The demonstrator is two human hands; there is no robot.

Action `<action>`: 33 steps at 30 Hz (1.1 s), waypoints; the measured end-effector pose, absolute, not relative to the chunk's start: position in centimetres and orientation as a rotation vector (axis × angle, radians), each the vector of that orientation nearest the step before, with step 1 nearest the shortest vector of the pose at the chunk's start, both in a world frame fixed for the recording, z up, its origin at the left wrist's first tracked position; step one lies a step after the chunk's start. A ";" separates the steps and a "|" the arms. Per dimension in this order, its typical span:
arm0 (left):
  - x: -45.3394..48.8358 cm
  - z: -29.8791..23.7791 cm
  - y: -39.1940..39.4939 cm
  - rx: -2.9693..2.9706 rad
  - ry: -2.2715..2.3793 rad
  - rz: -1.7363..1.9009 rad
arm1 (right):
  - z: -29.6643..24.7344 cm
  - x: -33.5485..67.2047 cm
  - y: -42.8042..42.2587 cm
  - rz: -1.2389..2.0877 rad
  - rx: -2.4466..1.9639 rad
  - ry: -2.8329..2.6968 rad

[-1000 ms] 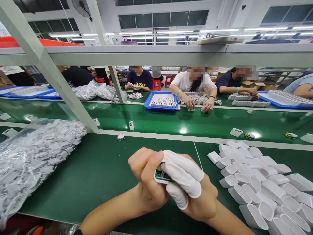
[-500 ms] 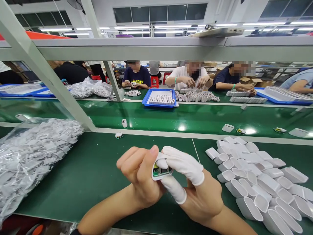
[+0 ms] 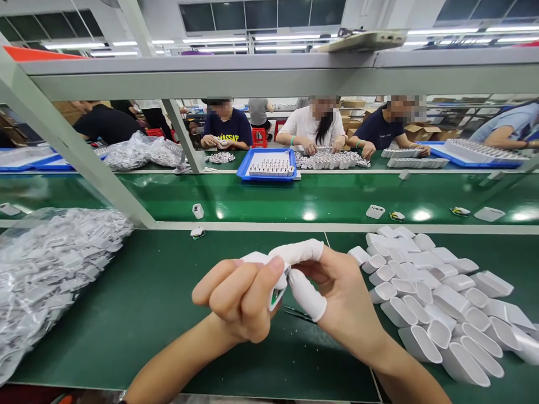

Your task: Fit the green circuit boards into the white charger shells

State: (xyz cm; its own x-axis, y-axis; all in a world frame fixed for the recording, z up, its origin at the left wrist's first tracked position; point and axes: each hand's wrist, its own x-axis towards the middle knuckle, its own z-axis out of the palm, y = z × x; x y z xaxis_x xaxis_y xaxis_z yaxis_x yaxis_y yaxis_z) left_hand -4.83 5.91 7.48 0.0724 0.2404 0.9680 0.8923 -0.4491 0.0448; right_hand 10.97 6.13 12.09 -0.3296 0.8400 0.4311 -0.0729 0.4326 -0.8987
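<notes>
My left hand (image 3: 238,297) is curled round a small white plastic shell (image 3: 275,289) with a green circuit board showing inside it. My right hand (image 3: 332,297), with white finger cots on its thumb and forefinger, pinches the same shell from the right. Both hands hover just above the green mat (image 3: 147,303) near its front edge. A heap of empty white shells (image 3: 429,297) lies right of my right hand. A clear plastic bag of small white parts (image 3: 50,269) sits to the left.
A green conveyor belt (image 3: 320,199) runs behind the mat and carries scattered single shells (image 3: 197,211). A grey slanted frame post (image 3: 84,160) rises at left under an overhead shelf. Across the belt several people work at a bench beside a blue tray (image 3: 269,167).
My hands have turned the shell, and my right fingers have opened from wrapping over it to a pinch. The view has tilted, and the shells on the belt have drifted left.
</notes>
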 end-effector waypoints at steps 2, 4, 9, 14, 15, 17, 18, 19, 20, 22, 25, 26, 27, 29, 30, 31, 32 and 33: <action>-4.3 8.3 6.1 -1.676 -0.911 -1.301 | 12.1 11.1 6.5 1.118 -0.698 -1.630; -3.9 9.4 6.1 -1.715 -0.848 -1.242 | 12.2 11.3 6.9 1.144 -0.708 -1.625; -4.4 11.0 5.4 -2.073 -0.996 -1.114 | 12.2 11.5 7.5 1.055 -0.753 -1.759; -5.6 11.1 5.0 -2.337 -1.145 -0.968 | 12.1 11.8 7.9 0.807 -0.799 -1.948; -5.7 11.1 5.0 -2.399 -1.209 -0.990 | 12.2 12.0 8.0 0.824 -0.787 -1.968; -5.8 11.0 5.1 -2.515 -1.336 -1.062 | 12.2 12.2 8.2 0.924 -0.735 -1.958; -5.7 10.9 5.2 -2.552 -1.385 -1.109 | 12.1 12.2 8.2 0.972 -0.704 -1.930; -5.7 10.8 5.3 -2.569 -1.415 -1.161 | 11.9 12.1 8.2 0.992 -0.674 -1.896; -5.5 10.7 5.4 -2.559 -1.434 -1.217 | 11.6 11.9 8.2 0.966 -0.649 -1.869; -5.2 10.5 5.6 -2.481 -1.434 -1.314 | 10.7 11.1 8.0 0.785 -0.590 -1.838; -4.7 10.4 5.6 -2.294 -1.317 -1.477 | 9.4 9.7 7.9 0.711 -0.507 -1.689; -4.6 10.5 5.5 -2.243 -1.252 -1.532 | 9.2 9.4 7.9 0.843 -0.492 -1.581; -4.5 10.6 5.4 -2.210 -1.190 -1.581 | 9.1 9.1 7.8 1.034 -0.488 -1.451; -4.4 10.9 5.2 -2.202 -1.101 -1.646 | 9.3 8.8 7.8 1.430 -0.500 -1.189; -4.4 11.0 5.1 -2.211 -1.084 -1.660 | 9.4 8.7 7.7 1.584 -0.512 -1.090; -4.4 11.1 5.0 -2.220 -1.083 -1.664 | 9.6 8.6 7.7 1.696 -0.523 -1.017; -4.4 11.1 4.9 -2.227 -1.090 -1.664 | 9.7 8.5 7.6 1.768 -0.531 -0.963; -4.5 11.1 4.9 -2.227 -1.098 -1.662 | 9.8 8.4 7.6 1.807 -0.529 -0.923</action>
